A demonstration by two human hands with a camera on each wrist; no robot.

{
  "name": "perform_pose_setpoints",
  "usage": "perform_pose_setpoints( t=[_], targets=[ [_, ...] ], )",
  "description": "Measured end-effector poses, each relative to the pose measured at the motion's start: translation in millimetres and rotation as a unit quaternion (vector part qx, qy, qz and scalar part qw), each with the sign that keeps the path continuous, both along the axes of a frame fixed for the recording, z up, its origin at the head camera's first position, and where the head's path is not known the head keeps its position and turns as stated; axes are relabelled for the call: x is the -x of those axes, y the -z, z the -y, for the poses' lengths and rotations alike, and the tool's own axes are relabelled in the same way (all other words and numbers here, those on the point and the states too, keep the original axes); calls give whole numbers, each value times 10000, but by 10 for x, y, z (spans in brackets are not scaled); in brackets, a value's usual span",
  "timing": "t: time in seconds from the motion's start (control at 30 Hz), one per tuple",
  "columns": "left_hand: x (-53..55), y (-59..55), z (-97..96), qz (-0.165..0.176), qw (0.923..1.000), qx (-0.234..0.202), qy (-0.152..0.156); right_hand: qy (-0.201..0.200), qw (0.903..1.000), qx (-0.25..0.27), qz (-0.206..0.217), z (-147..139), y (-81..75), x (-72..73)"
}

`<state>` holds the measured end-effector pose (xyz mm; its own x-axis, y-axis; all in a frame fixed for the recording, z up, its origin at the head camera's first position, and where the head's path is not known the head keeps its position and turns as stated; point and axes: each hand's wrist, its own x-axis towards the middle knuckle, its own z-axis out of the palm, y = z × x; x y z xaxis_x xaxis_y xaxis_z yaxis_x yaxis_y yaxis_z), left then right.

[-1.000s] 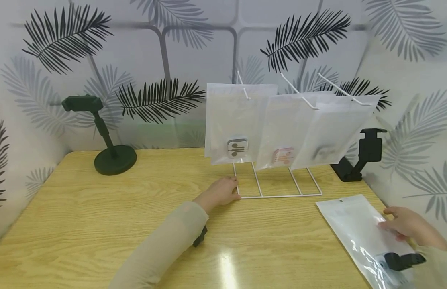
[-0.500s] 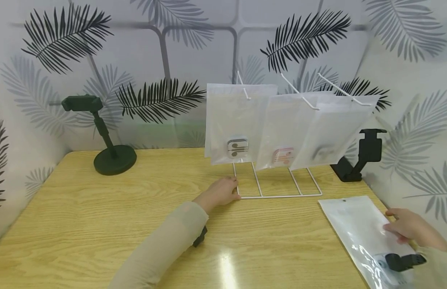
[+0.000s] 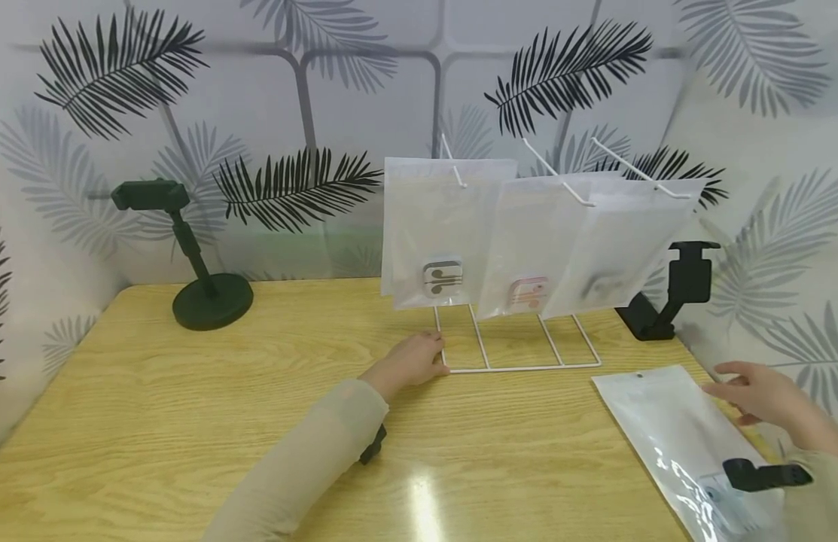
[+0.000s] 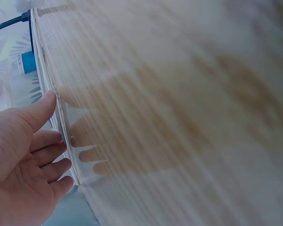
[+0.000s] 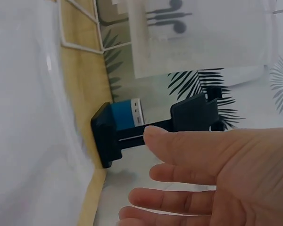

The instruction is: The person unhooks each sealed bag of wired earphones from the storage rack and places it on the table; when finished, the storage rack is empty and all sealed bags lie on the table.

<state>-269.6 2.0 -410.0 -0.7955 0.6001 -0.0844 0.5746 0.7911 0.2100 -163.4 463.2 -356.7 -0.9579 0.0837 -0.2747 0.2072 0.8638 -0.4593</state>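
My left hand (image 3: 410,360) is at the front left corner of a white wire display rack (image 3: 527,369), thumb and fingertips against the wire. In the left wrist view, that hand's bent fingers (image 4: 56,165) meet a thin white bar along the table surface. On the right lies a flat white plastic bag (image 3: 669,429) with a hang hole at its top; a pale item shows through its lower part. My right hand (image 3: 764,399) hovers beside the bag's right edge, fingers loosely extended and holding nothing. In the right wrist view its thumb and fingers are apart.
Bags of earphones (image 3: 442,278) hang from the rack's prongs. A black phone stand (image 3: 690,282) stands right of the rack, with a blue object (image 5: 122,114) close to it. A dark green stand (image 3: 211,301) is at the back left of the wooden table (image 3: 188,399).
My right hand has let go of the bag and lifted slightly up and left, its fingers opening. The bag shifted slightly and now lies on its own. My left hand stays at the rack.
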Motion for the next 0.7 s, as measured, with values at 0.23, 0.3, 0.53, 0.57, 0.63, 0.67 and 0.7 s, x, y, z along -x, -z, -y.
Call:
perform_pose_setpoints(
  t=[0.23,0.3,0.53,0.57,0.63,0.67,0.7],
  targets=[
    [-7,-12,-8,70,10000,42,-38,-366,9951,279,-880,96,-283,184],
    [-11,-15,-7,103,9999,28,-53,-370,9928,298,-1100,66,-329,286],
    [-15,-28,-11,54,10000,36,-52,-6,9837,202,-1786,-11,-500,625],
    [-16,-31,-11,46,10000,43,-44,6,9834,348,-1779,54,-582,628],
    [-19,-36,-11,61,10000,57,-41,29,9810,592,-1848,157,-702,644],
    [-21,-37,-11,65,10000,53,-44,32,9780,902,-1881,200,-758,651],
    [-23,-38,-12,70,10000,51,-49,61,9755,1040,-1937,236,-802,668]
  ],
)
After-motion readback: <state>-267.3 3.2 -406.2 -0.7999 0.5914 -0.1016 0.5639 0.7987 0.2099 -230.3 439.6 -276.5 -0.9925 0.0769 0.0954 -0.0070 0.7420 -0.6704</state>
